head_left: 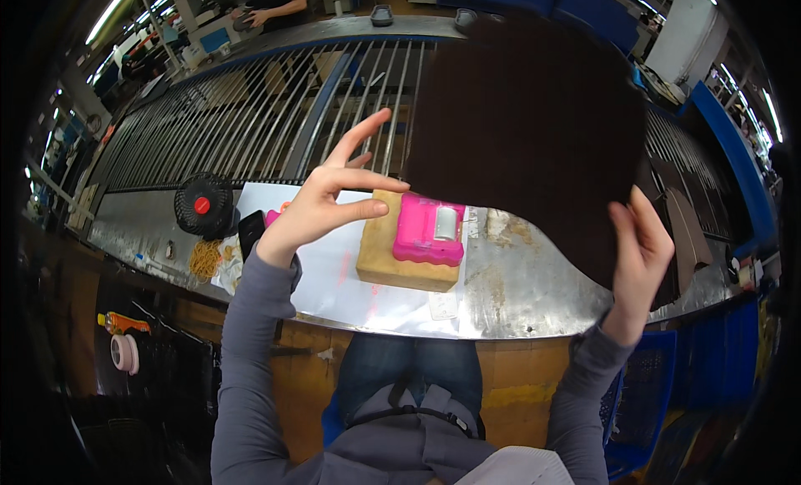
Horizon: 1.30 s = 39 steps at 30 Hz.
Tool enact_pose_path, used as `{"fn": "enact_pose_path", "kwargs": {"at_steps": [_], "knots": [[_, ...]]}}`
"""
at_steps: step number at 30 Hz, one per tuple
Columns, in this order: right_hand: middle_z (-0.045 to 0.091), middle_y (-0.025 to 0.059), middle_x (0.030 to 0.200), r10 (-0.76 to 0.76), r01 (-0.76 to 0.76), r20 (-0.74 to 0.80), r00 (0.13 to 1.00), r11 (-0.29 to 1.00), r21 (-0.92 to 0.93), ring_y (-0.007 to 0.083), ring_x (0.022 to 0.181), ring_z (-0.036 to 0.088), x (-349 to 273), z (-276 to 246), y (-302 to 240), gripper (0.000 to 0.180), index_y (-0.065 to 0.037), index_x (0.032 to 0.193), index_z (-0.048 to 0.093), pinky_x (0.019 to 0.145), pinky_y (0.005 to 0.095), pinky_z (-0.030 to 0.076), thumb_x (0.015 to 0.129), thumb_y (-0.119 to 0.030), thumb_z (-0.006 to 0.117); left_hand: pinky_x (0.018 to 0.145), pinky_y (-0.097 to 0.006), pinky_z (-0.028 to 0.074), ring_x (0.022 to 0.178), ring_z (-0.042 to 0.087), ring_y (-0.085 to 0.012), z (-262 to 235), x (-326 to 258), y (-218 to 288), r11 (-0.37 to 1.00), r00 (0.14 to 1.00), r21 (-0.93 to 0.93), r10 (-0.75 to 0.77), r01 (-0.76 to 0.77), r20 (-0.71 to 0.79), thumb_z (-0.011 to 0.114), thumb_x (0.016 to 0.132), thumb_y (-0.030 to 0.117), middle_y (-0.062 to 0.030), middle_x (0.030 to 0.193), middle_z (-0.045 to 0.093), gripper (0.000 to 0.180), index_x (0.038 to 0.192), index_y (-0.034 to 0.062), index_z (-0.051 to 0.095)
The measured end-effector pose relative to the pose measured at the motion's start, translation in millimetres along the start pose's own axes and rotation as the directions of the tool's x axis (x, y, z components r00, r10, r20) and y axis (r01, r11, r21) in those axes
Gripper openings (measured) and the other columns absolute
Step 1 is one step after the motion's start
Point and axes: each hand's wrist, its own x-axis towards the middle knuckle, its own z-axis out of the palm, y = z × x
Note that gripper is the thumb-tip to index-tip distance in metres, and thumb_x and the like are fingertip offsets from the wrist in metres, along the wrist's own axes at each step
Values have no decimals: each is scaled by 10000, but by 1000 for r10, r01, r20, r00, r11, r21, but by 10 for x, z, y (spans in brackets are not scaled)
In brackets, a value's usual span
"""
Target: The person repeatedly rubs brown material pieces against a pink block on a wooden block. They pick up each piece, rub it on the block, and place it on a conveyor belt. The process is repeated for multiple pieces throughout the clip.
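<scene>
Mixed indoor light, fairly bright at the centre. Tube lights [109, 14] upper left and more at upper right, burnt to white streaks. Metal tabletop [534, 314] throws patchy glare, strongest along its front edge; white paper [321, 272] near overexposed. Conveyor rods [200, 122] give thin, bright glints. Dark brown sheet [530, 118] swallows light: almost flat black-brown, little surface detail. Lower left in deep shade, black bin [171, 376] barely separable from its surroundings. Fisheye bend heavy: table front bows, pillars at the sides lean. Corners fall to black. Right hand [641, 251] slightly soft; far background small, indistinct.
</scene>
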Motion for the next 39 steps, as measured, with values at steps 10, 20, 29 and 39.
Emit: {"fn": "enact_pose_path", "kwargs": {"at_steps": [10,20,29,39], "knots": [[677,78,1093,-195,4,364,911,886,463,173,925,668,121,1372,387,423,-75,1256,618,791,292,548,867,89,634,791,-248,475,917,612,-112,-437,-592,-174,891,933,280,-326,357,-154,614,898,-19,-53,1037,690,272,1151,33,700],[628,99,1086,-247,111,651,718,963,244,204,874,631,145,1589,265,404,-45,1214,653,718,300,513,837,94,604,902,-252,476,1069,616,-156,-624,-803,-263,936,928,186,-240,299,-286,593,883,-80,-92,1165,655,318,1178,2,674],[659,95,1148,-354,239,534,768,932,274,212,1013,635,119,1632,251,435,-50,1256,615,792,288,502,835,56,649,915,-255,483,1082,614,-156,-607,-817,-217,947,919,87,-275,310,-283,607,878,-81,-93,1177,653,319,1179,-4,681],[691,102,1175,-274,104,629,727,950,294,231,967,661,45,1747,429,436,-61,1244,647,780,292,522,822,46,660,819,-254,484,947,627,-137,-652,-936,-418,927,933,210,-256,312,-254,619,884,-37,-74,1083,690,306,1170,36,697]]}}
